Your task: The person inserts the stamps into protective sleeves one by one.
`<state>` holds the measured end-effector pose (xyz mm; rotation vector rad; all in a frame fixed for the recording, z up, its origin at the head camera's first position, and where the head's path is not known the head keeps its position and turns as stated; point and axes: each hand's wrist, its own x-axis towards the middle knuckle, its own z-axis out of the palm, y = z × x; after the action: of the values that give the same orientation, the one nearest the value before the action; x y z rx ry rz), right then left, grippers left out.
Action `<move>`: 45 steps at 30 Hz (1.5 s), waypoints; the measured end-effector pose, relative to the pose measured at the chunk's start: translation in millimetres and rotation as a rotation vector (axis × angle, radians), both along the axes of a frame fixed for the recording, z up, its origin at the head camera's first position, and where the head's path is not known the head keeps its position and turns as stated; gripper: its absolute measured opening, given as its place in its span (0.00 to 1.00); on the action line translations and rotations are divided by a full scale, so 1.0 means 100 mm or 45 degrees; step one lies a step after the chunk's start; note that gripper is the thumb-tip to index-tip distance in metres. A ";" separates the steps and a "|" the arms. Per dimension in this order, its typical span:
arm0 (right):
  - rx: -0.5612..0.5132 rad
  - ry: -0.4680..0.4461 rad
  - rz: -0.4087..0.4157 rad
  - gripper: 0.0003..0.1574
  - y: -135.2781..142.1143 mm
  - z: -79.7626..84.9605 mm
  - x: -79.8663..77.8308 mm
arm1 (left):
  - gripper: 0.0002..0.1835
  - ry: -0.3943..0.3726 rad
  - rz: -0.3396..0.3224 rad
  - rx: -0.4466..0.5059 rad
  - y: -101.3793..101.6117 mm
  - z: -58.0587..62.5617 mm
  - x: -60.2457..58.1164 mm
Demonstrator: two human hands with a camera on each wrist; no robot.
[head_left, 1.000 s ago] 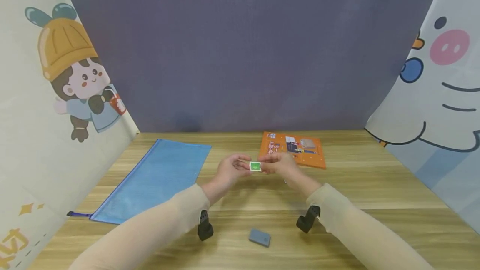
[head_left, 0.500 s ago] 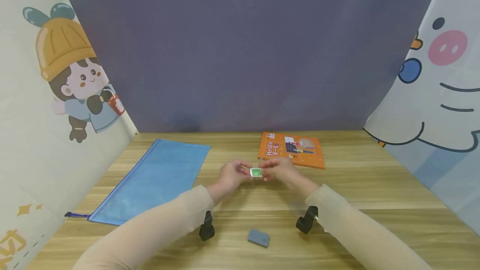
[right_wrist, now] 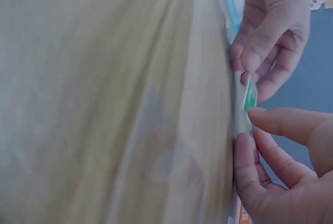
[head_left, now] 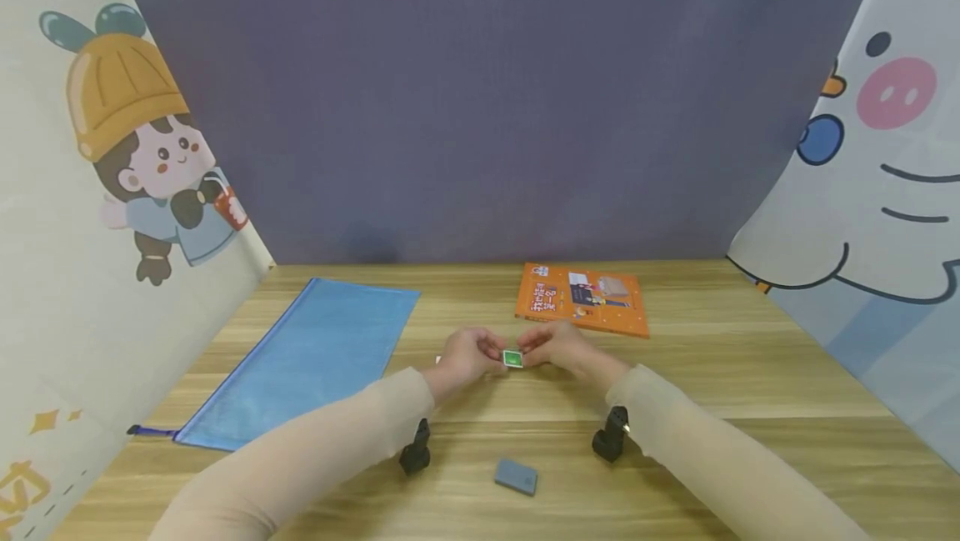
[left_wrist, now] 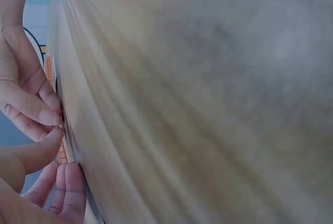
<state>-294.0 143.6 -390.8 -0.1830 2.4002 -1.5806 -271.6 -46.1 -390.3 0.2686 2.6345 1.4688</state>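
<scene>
Between my two hands is a small flat green square with a white border (head_left: 513,358); its exact kind does not show. My left hand (head_left: 465,355) pinches its left edge between thumb and fingers. From the opposite side, my right hand (head_left: 561,347) grips the right edge with thumb and fingertips. In the right wrist view the green square (right_wrist: 251,95) stands edge-on, the left hand (right_wrist: 278,36) above it and the right thumb at its lower end. Fingers cover most of it in the left wrist view.
An orange book (head_left: 585,301) lies just beyond the hands. To the left is a blue zip pouch (head_left: 330,349) with a strap. A small grey-blue rectangular object (head_left: 516,477) lies near me, between the forearms. A white scrap (head_left: 438,359) peeks out by the left wrist.
Both hands have come down and nearer to me with the green square held between them. More of the book's cover shows now, and a white scrap appears beside the left wrist.
</scene>
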 end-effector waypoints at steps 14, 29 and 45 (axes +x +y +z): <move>0.185 0.075 0.041 0.17 -0.10 0.01 -0.03 | 0.14 0.036 0.018 -0.184 -0.01 0.06 -0.01; 0.165 0.084 0.047 0.17 -0.10 0.03 -0.07 | 0.16 0.061 0.042 -0.253 0.04 0.13 0.02; 0.115 -0.027 0.165 0.23 0.26 0.13 -0.11 | 0.17 0.002 -0.012 -0.166 0.01 0.11 -0.03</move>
<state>-304.5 169.4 -377.9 -0.2960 2.3851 -1.4082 -274.9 -45.2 -379.0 0.2696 2.7112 1.2878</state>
